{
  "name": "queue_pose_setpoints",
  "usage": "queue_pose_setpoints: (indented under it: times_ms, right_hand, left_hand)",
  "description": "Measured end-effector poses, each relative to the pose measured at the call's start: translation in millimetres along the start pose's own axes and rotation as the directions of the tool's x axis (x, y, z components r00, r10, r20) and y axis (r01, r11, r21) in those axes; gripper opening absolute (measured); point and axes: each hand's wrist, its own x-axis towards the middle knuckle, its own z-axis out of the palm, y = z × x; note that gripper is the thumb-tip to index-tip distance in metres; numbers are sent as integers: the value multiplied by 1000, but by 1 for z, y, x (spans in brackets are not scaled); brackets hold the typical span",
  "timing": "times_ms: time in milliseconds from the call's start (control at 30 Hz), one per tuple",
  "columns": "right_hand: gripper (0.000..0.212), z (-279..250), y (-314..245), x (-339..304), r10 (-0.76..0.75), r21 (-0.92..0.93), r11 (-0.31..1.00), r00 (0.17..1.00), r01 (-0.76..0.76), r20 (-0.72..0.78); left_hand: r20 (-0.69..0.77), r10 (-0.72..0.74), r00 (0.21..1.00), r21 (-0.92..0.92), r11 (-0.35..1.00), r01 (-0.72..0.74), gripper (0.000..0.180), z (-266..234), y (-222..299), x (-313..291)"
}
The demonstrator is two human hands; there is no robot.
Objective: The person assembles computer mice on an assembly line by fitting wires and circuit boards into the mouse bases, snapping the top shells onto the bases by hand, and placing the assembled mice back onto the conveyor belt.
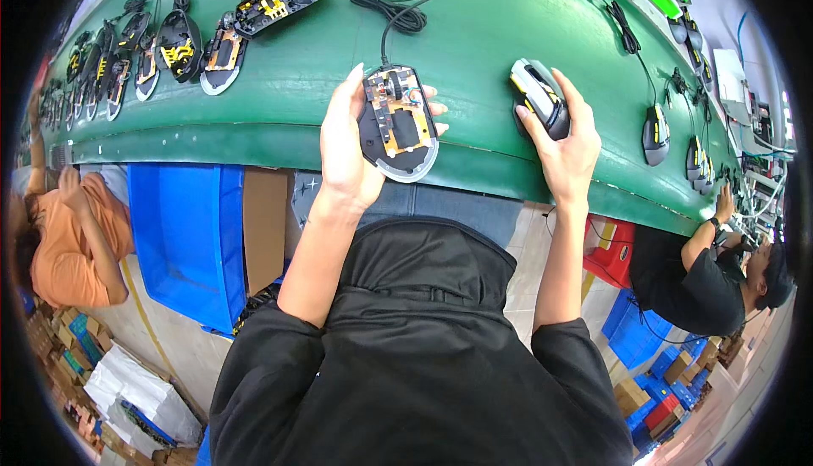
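In my left hand (350,140) lies the lower half of a computer mouse (405,123), its tan circuit board, scroll wheel and grey rim facing up. Its black cable (389,11) runs away from me to a coil on the green bench. My right hand (563,140) grips a mouse top shell (542,98), black and silver with yellow accents, thumb on its left side and fingers on its right. The two parts are held apart over the bench's near edge. The underside of the shell is hidden.
Opened mice with cables (179,43) line the green bench (474,9) at the left; closed mice (655,134) lie at the right. A blue bin (182,237) stands below the left edge. One person in orange (80,242) sits left, another in black (694,284) right.
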Motion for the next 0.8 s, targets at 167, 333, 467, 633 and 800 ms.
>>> queue_pose_setpoints:
  times_ms: [167,333,467,633,800]
  right_hand:
    - [48,21,-67,-12,2,458,889,999,17,-42]
    - [58,63,-101,-45,-263,149,951,963,270,-66]
    - [62,62,-98,-52,-302,127,946,953,298,14]
    - [62,53,-96,-46,-283,242,938,950,247,129]
    - [56,48,-90,-44,-6,571,821,999,-18,41]
  left_hand:
    - [-14,43,999,33,999,-43,47,22,-3,-1]
    - [-167,106,980,-73,990,-119,43,26,-13,-2]
    - [-53,161,986,82,984,-157,45,23,-11,-12]
    - [-54,321,945,372,885,-280,28,28,-9,-5]
    - [-4,349,937,188,921,-342,22,15,-9,0]
